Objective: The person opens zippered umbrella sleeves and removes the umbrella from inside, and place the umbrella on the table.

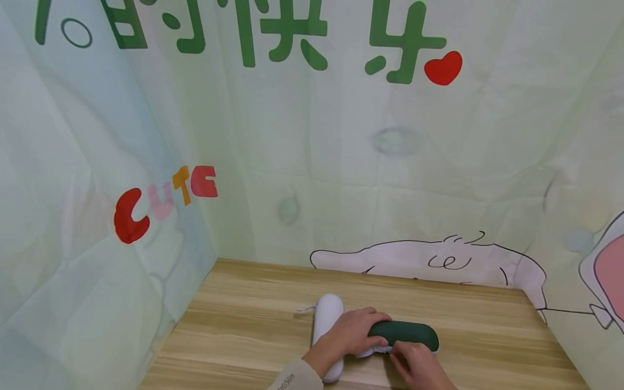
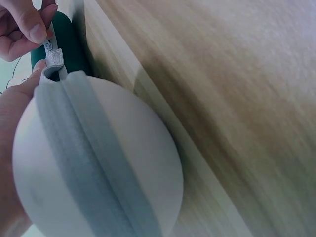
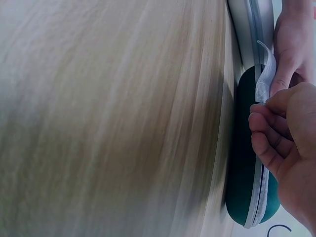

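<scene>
A dark green zippered case (image 1: pixel 409 331), long with rounded ends, lies on the wooden table. My left hand (image 1: pixel 352 331) grips its left end, fingers over the far side and thumb at the near side. At the near side, my right hand (image 1: pixel 420 364) pinches the zipper pull, which is mostly hidden by the fingertips. A pale fabric loop (image 3: pixel 266 76) sticks out from the case's end by the zipper (image 3: pixel 258 190). Under my left wrist is a white case (image 1: pixel 329 313) of similar shape, with a grey zipper band (image 2: pixel 94 153) round it.
A thin white cord (image 1: pixel 307 309) extends from the white case's far end. The wooden table (image 1: pixel 253 303) meets printed fabric walls (image 1: pixel 312 216) at the back and sides, with green characters, a red heart and coloured letters.
</scene>
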Tool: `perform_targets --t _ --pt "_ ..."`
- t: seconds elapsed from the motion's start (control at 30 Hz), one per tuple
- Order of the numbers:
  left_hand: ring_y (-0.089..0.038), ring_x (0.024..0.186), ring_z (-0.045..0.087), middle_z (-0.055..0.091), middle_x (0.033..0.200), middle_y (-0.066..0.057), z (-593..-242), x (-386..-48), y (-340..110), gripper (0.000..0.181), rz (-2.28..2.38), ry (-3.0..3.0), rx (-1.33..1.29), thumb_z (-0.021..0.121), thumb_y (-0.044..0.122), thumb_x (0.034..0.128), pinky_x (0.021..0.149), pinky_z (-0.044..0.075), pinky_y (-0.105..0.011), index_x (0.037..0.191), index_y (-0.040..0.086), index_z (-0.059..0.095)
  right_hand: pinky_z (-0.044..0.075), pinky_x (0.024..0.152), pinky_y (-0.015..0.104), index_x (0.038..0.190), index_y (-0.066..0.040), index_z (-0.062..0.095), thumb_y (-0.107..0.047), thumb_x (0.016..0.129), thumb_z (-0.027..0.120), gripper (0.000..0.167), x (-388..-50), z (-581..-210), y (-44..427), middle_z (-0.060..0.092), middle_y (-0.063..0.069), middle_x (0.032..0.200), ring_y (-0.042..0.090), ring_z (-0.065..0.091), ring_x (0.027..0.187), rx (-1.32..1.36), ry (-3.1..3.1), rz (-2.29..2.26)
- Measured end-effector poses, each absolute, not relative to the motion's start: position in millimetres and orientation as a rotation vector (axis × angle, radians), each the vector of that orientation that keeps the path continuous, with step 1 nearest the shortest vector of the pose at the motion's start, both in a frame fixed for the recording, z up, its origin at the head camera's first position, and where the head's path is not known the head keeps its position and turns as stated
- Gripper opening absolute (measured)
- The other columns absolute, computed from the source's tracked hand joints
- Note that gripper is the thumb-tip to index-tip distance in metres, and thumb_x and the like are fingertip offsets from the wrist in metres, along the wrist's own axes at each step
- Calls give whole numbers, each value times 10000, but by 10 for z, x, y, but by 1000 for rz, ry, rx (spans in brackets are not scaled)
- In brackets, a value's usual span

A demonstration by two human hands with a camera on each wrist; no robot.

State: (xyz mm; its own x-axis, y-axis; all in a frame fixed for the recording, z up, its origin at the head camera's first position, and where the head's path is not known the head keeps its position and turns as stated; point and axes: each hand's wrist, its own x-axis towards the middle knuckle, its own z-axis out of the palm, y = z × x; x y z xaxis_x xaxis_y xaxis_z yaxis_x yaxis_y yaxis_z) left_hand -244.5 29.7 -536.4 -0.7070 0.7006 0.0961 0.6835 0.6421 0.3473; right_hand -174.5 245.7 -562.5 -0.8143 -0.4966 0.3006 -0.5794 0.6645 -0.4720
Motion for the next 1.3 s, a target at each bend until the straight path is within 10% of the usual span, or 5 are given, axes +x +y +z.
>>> perform_targets --t 0.97,1.3 --pt "-59 1118 632 667 1301 59 -5300 -2389 282 529 592 2790 1153 747 465 980 950 534 -282 1454 258 637 483 600 237 881 -230 650 -90 886 852 246 -1704 -5480 2716 560 -197 823 -53 492 721 672 -2649 783" --pt "-59 1088 623 658 1290 60 -5208 -2422 248 560 486 2786 1060 777 484 953 949 543 -289 1447 258 640 572 814 393 1062 -170 726 -126 843 903 285 -1846 -5373 2911 634 -125 1024 95 596 971 559 -2545 681"
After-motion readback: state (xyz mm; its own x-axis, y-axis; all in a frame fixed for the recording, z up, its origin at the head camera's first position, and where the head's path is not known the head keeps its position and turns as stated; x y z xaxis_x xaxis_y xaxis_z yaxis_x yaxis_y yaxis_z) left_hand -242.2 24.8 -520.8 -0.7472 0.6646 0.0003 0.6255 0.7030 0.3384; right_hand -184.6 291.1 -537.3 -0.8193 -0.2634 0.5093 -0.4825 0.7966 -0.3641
